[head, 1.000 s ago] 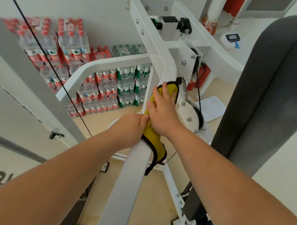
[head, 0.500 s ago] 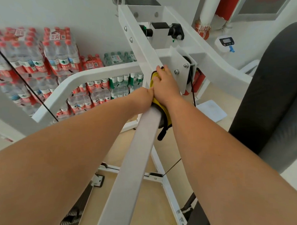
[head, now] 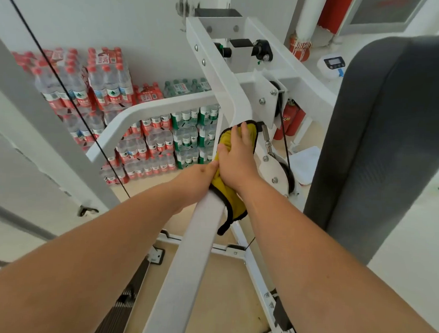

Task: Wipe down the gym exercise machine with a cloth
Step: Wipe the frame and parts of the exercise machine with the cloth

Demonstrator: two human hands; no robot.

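On the white frame bar [head: 184,265], the yellow cloth [head: 228,194] is pressed under the right hand [head: 236,162], whose fingers are extended. The left hand [head: 195,176] is set against the bar's left side, its grip hidden. Wiping seems under way. Beyond, the pulley bracket [head: 266,103] probably calls for an upward stroke.

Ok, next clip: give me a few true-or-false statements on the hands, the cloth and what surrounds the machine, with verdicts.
1. The right hand presses a yellow cloth onto the white bar. True.
2. The cloth has a white edge. False: its edge is black.
3. The left hand hangs clear of the machine. False: it is at the bar's left side, touching the cloth.
4. There are packs of bottled water stacked in the background. True.
5. The grey pad stands left of the bar. False: it is on the right.
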